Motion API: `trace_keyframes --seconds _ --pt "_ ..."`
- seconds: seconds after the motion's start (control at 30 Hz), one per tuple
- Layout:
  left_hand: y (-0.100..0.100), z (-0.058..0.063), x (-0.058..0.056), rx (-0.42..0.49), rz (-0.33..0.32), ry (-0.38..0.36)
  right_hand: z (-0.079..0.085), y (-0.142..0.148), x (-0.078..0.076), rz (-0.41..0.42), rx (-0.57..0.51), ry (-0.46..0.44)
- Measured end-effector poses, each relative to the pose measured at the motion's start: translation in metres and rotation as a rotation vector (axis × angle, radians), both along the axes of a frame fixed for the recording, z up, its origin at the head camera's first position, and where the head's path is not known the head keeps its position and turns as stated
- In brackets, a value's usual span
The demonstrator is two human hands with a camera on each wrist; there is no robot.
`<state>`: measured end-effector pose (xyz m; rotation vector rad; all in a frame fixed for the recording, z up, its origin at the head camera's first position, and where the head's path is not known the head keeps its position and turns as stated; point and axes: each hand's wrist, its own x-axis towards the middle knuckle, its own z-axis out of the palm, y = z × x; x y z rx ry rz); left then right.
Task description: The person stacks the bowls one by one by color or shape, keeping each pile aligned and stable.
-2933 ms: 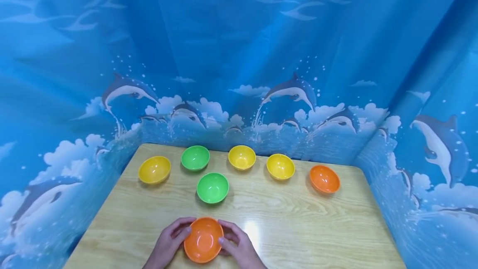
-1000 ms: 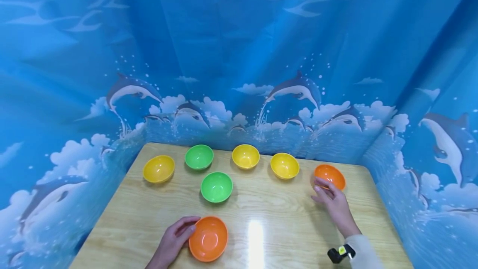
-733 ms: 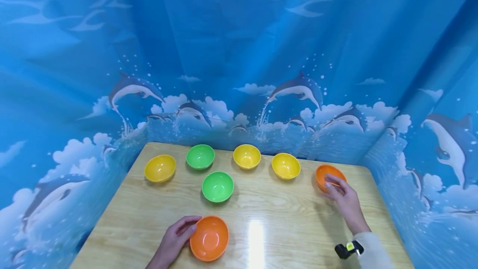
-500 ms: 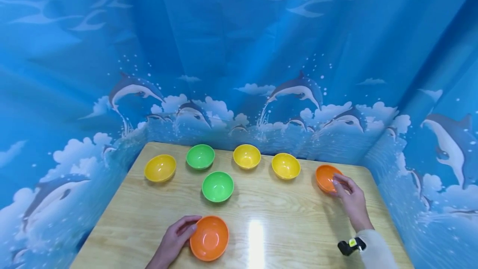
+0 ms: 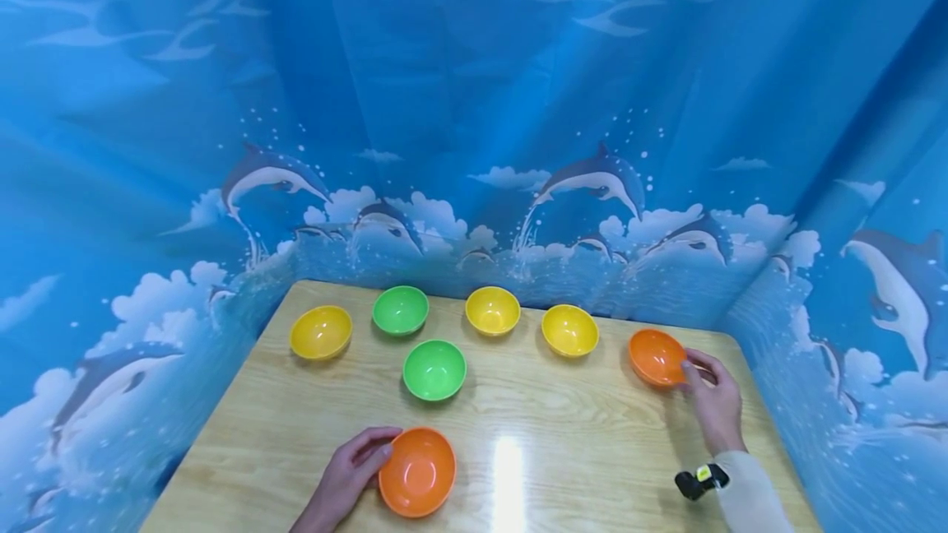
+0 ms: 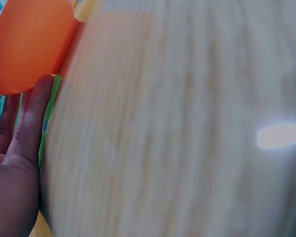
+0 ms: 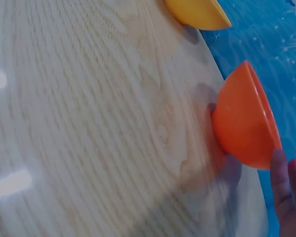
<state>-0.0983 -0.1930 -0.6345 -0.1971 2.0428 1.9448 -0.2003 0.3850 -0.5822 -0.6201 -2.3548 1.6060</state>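
Observation:
Near the front, my left hand [image 5: 344, 475] rests at the left side of an orange bowl [image 5: 417, 473] on the table. Its thumb and index finger lie apart, touching the rim. In the left wrist view the fingers [image 6: 35, 116] stretch straight up to that bowl's outer side [image 6: 32, 44]. At the far right, my right hand [image 5: 716, 405] is at the right side of a second orange bowl [image 5: 656, 358]. Straight fingertips [image 7: 280, 170] meet this bowl's rim in the right wrist view; the bowl [image 7: 241, 118] stands upright on the table.
Along the back of the wooden table [image 5: 548, 434] stand a left yellow bowl [image 5: 321, 333], a green bowl [image 5: 401, 311], a middle yellow bowl [image 5: 493, 311] and a right yellow bowl [image 5: 569, 331]. A second green bowl [image 5: 434, 371] sits nearer. A blue dolphin curtain [image 5: 444, 146] encloses the table.
My right hand left the near orange bowl, reached the far orange bowl and passed over it from its left side to its right. My left hand stays at the near orange bowl.

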Motion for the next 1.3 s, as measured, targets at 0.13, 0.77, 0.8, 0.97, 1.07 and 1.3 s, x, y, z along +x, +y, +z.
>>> trace_keyframes --seconds 0.13,0.77,0.8,0.97,1.07,1.3 --pt "0.000 0.000 0.000 -0.011 0.001 0.003 -0.007 0.004 -0.001 -0.015 0.023 -0.031" --pt "0.000 0.000 0.000 0.007 -0.004 0.057 -0.023 0.000 -0.008 0.017 -0.324 -0.144" --pt "0.000 0.000 0.000 0.012 -0.007 0.061 -0.023 0.000 -0.007 0.017 -0.339 -0.145" --pt "-0.001 0.000 0.000 0.028 -0.010 0.051 -0.024 -0.001 -0.007 0.007 -0.384 -0.155" --pt "-0.001 -0.001 0.000 0.025 -0.012 0.043 -0.024 -0.002 -0.007 0.009 -0.394 -0.160" --pt "-0.002 -0.001 0.001 0.051 -0.021 0.046 -0.024 -0.009 -0.001 0.040 -0.389 -0.149"
